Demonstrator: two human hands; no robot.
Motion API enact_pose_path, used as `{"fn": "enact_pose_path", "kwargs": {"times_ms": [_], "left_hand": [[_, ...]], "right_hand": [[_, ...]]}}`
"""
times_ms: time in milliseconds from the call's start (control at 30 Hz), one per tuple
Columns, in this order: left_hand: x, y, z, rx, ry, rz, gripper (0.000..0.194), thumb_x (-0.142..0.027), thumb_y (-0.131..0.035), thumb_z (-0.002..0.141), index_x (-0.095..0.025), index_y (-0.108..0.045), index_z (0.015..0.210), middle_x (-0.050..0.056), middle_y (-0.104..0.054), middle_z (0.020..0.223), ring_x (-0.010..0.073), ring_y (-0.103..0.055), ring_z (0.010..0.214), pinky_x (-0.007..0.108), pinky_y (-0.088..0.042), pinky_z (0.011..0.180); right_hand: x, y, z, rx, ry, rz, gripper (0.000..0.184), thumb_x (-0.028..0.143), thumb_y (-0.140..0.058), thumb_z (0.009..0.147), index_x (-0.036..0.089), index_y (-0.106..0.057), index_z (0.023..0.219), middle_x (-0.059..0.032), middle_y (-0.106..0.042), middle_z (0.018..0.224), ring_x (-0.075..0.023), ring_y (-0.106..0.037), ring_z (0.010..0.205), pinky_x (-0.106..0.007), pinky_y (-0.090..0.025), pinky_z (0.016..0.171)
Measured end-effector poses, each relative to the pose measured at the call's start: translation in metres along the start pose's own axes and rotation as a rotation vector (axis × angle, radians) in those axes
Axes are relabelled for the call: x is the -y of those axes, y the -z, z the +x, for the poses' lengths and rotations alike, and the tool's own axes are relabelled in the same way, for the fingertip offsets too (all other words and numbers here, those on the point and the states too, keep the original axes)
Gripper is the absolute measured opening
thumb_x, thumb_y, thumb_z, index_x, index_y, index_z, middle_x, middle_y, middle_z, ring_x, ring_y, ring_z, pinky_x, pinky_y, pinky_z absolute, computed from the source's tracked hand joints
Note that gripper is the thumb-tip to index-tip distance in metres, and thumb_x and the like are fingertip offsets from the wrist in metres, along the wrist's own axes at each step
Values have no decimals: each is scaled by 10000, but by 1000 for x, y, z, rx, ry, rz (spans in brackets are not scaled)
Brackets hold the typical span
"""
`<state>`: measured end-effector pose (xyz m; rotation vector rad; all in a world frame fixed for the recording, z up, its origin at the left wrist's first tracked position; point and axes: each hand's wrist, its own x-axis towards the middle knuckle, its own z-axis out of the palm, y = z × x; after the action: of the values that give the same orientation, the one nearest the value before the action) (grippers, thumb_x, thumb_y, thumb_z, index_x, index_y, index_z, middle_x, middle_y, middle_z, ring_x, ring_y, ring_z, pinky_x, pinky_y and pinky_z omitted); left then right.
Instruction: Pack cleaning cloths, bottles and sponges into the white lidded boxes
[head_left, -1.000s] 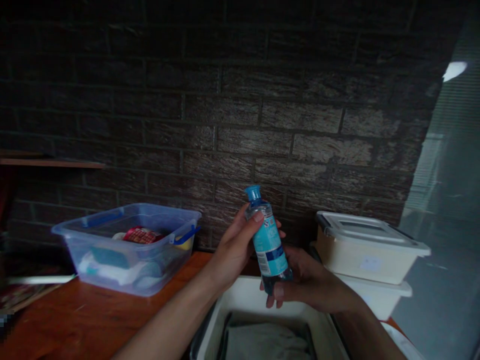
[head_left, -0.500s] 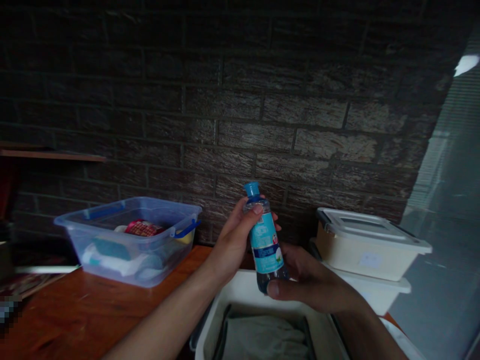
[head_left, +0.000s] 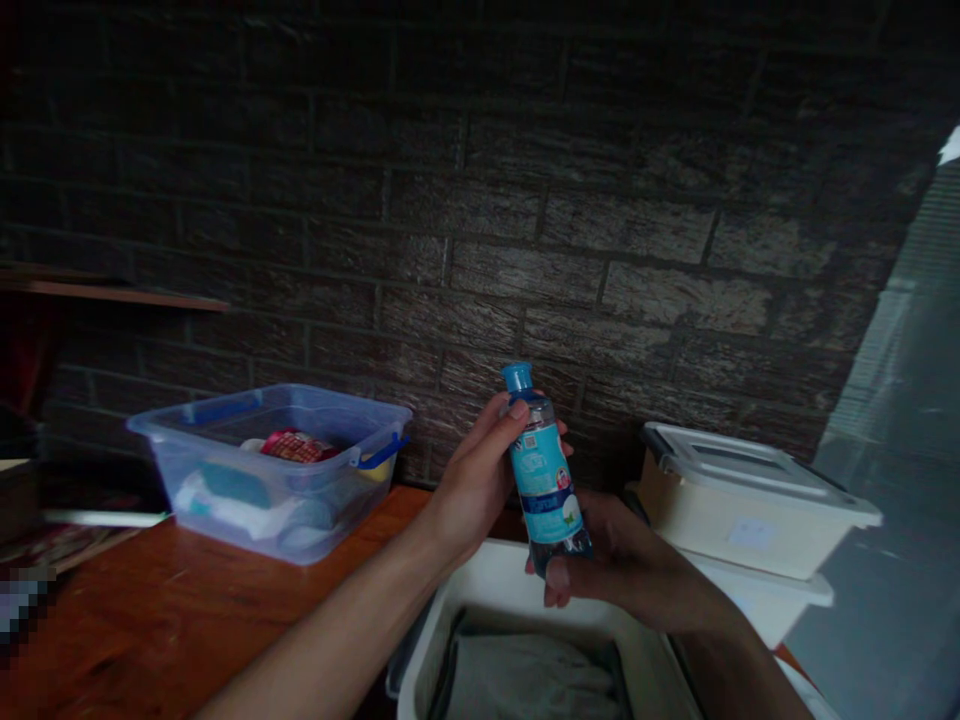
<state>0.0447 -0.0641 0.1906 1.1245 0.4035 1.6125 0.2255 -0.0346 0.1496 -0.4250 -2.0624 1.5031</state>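
Note:
A clear plastic bottle (head_left: 544,485) with a blue cap and a light-blue label is held up in front of me, tilted a little to the left at its top. My left hand (head_left: 480,465) wraps round its upper part, thumb near the neck. Around the base, my right hand (head_left: 611,560) grips with thumb and fingers. Below both hands stands an open white bin (head_left: 495,570), with a folded grey-green cloth (head_left: 532,675) inside it.
On the wooden table (head_left: 187,620) at left is a translucent blue-tinted tub (head_left: 247,510) holding a red packet (head_left: 300,446) and other items. Two lidded cream boxes (head_left: 750,510) are stacked at right. A dark brick wall (head_left: 480,200) rises behind.
The bottle has turned slightly in my hands, so more of the label's picture shows. Both hands keep their hold. The whole view has shifted a little.

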Motion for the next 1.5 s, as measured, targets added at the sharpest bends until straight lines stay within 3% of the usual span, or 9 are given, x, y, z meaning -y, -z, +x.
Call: {"fn": "enact_pose_path", "kwargs": {"times_ms": [100, 300, 600, 800, 1200, 1367, 1500], "left_hand": [[0, 0, 0, -6, 12, -5, 389, -435, -702, 901, -178, -617, 1181, 94, -752, 1004, 243, -728, 906, 331, -557, 791], [-2, 1, -1, 52, 77, -45, 420, -477, -552, 975, -171, -598, 1258, 116, -731, 1064, 245, -711, 930, 354, -545, 837], [-8, 3, -5, 118, 12, -42, 442, -459, -509, 993, -162, -560, 1317, 143, -721, 1179, 279, -706, 986, 406, -530, 894], [-8, 5, -5, 175, 24, -48, 469, -433, -476, 1009, -162, -537, 1388, 142, -715, 1213, 275, -705, 989, 414, -515, 918], [-11, 2, -4, 170, -9, 60, 410, -384, -595, 983, -199, -614, 1348, 120, -718, 1249, 255, -713, 975, 375, -521, 868], [-6, 5, 0, 139, 1, 90, 453, -394, -653, 956, -206, -575, 1361, 122, -716, 1239, 259, -719, 975, 381, -538, 864], [-6, 1, -2, 138, 23, 92, 446, -385, -666, 948, -196, -568, 1341, 123, -715, 1189, 253, -720, 952, 369, -549, 837]], "right_hand": [[0, 1, 0, 51, 8, 31, 332, 403, -780, 865, 130, -689, 1029, -39, -688, 838, -150, -647, 722, -288, -531, 702], [-3, 1, 1, 22, 27, 33, 367, 404, -800, 845, 111, -703, 1044, -67, -709, 884, -141, -636, 713, -282, -518, 694], [1, -2, 1, 35, 35, 38, 384, 401, -786, 859, 89, -715, 1071, -78, -721, 861, -146, -647, 726, -275, -509, 693], [-2, 2, 1, 60, 36, 99, 418, 356, -802, 845, 110, -701, 1168, -128, -745, 1066, -144, -671, 753, -286, -534, 714], [1, 1, -2, 67, 3, 134, 471, 366, -810, 826, 119, -670, 1201, -137, -738, 1093, -174, -680, 784, -329, -544, 744], [0, -1, 0, 20, 43, 63, 330, 335, -796, 856, 118, -691, 1082, -81, -721, 985, -152, -632, 806, -284, -501, 742], [-1, -5, 2, -7, 46, -49, 375, 289, -829, 827, 155, -675, 1142, -43, -694, 1016, -163, -600, 888, -284, -474, 796]]}}
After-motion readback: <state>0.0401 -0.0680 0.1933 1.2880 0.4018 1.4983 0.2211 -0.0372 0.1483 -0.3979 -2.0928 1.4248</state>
